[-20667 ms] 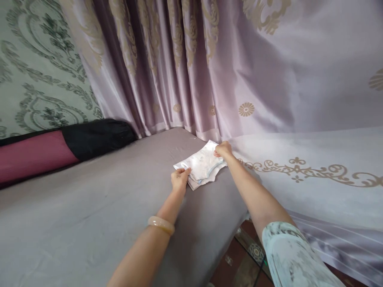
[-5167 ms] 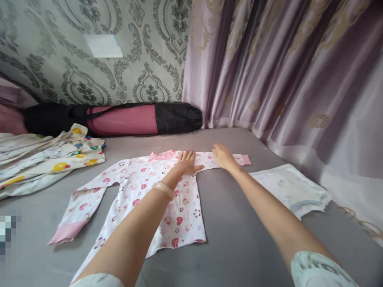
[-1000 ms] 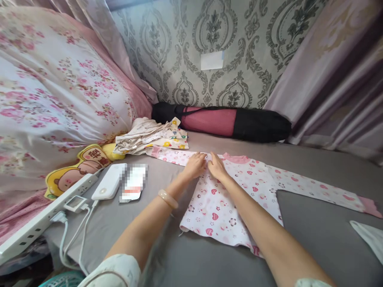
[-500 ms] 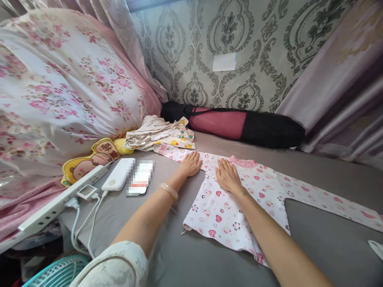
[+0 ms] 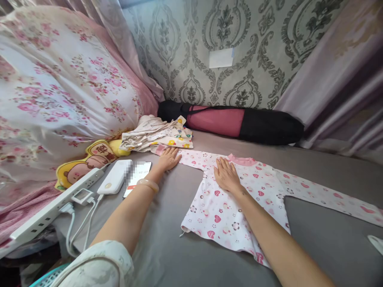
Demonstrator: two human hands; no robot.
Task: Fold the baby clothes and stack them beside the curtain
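A small white long-sleeved top with pink hearts and a pink collar (image 5: 254, 187) lies spread flat on the grey bed sheet (image 5: 323, 235). My left hand (image 5: 168, 158) rests open and flat on the end of its left sleeve, near the pink cuff. My right hand (image 5: 225, 175) lies open, fingers stretched, on the chest of the top just left of the collar. Both hands press on the cloth and hold nothing.
A pile of small patterned clothes (image 5: 155, 135) lies beyond the left sleeve. A white power bank (image 5: 115, 182), a phone (image 5: 137, 178) and a power strip (image 5: 44, 215) sit at the left edge. A pink mat in a black bag (image 5: 239, 123) lies along the wall. A floral quilt (image 5: 60, 87) rises at left.
My left hand has slid leftward along the sleeve toward its cuff. My right hand has stayed on the chest of the top. The view has shifted slightly.
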